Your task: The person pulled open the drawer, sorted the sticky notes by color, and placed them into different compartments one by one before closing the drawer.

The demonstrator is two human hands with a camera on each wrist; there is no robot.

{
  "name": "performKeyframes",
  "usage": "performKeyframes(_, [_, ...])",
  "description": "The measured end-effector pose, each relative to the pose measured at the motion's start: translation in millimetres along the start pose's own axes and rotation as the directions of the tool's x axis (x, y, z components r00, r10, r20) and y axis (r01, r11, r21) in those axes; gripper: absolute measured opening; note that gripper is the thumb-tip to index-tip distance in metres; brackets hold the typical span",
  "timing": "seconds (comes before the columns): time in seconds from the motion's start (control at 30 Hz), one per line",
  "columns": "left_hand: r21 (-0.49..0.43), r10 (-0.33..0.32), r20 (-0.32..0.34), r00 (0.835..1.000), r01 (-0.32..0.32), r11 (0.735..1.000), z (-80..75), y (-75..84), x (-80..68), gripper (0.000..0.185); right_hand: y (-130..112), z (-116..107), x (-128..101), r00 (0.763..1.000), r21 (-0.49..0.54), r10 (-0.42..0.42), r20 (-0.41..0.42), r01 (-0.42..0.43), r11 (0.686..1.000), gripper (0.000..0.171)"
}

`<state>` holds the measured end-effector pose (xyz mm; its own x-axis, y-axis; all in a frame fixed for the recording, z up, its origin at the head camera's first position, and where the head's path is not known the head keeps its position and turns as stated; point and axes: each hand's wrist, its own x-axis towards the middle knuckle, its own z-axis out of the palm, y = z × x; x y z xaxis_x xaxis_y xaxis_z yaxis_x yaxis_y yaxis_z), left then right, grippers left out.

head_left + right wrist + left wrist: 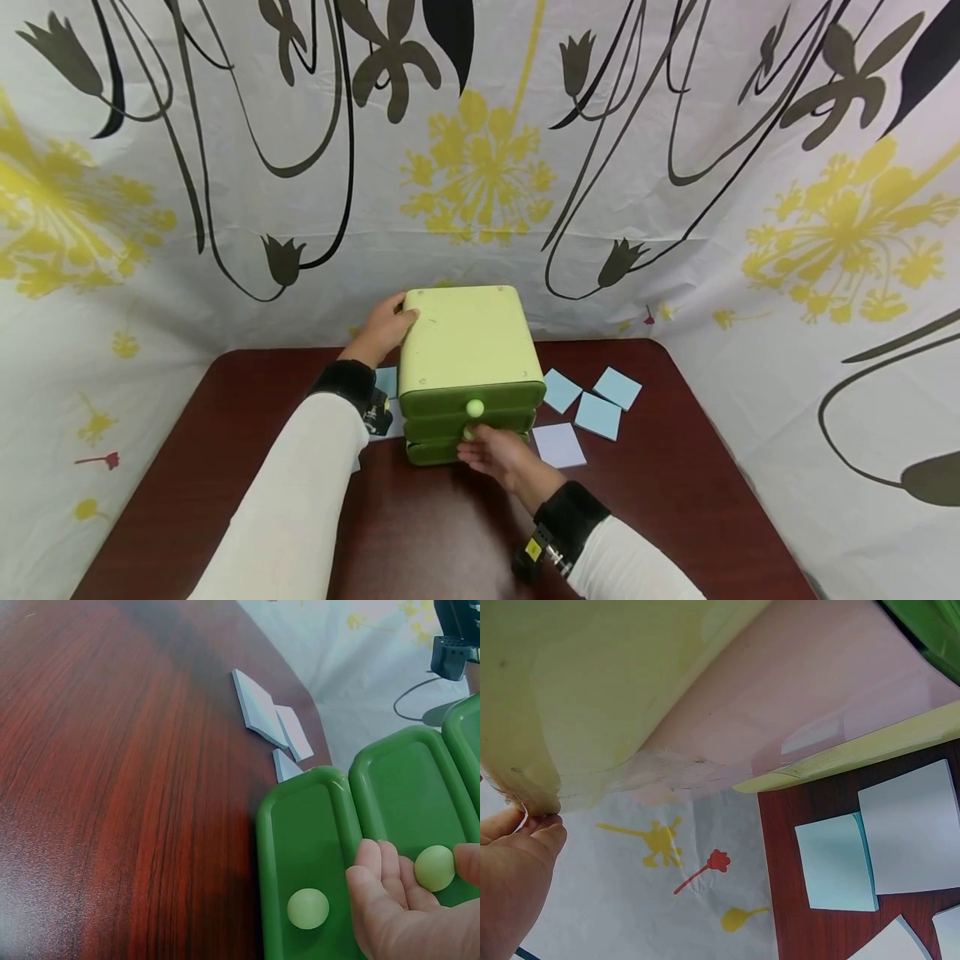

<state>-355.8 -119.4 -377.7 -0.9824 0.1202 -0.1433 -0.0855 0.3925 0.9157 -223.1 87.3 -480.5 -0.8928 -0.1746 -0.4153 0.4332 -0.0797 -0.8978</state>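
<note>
A small three-drawer cabinet point(468, 337), pale yellow-green on top with dark green drawer fronts, stands in the middle of the dark red table point(660, 492). My left hand point(386, 327) grips its rear left top corner, thumb on the top; in the left wrist view the fingertips point(544, 825) touch the cabinet point(630, 697) at its edge. My right hand point(498, 457) is at the front and pinches the middle drawer's pale knob point(435, 868) between fingers and thumb. The bottom drawer's knob point(307, 908) and the top drawer's knob point(475, 407) are free. All drawers look closed.
Blue sticky-note pads point(597, 415) and a pale lilac pad point(558, 444) lie right of the cabinet. More pads point(384, 383) lie to its left, under my left wrist point(836, 862). A flower-patterned cloth point(480, 167) walls in the table on three sides.
</note>
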Motion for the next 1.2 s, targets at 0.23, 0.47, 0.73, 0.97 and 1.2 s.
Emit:
performKeyframes(0.23, [-0.005,0.007,-0.010,1.000,-0.007,1.000,0.0,3.1,0.0,0.060,-2,0,1,1.000,-0.001,0.000,-0.001,0.000,1.000,0.030])
performKeyframes(0.47, [0.009,0.009,-0.002,1.000,-0.009,1.000,1.1,0.9,0.4,0.060,2,0,2,1.000,-0.017,-0.010,-0.006,0.010,1.000,0.034])
performKeyframes(0.73, [0.000,-0.001,0.008,1.000,0.001,1.000,0.5,-0.1,-2.1,0.060,7,-1,4,1.000,-0.012,-0.019,-0.014,0.019,1.000,0.033])
performKeyframes(0.97, [0.010,0.011,0.023,1.000,-0.012,1.000,-0.8,-1.1,-3.5,0.061,9,0,6,1.000,-0.016,-0.029,-0.012,0.029,0.999,0.033])
performKeyframes(1.2, [0.007,0.010,0.018,1.000,-0.010,1.000,-1.1,-0.7,-2.1,0.061,7,1,3,0.999,-0.030,-0.033,-0.023,0.032,0.999,0.036])
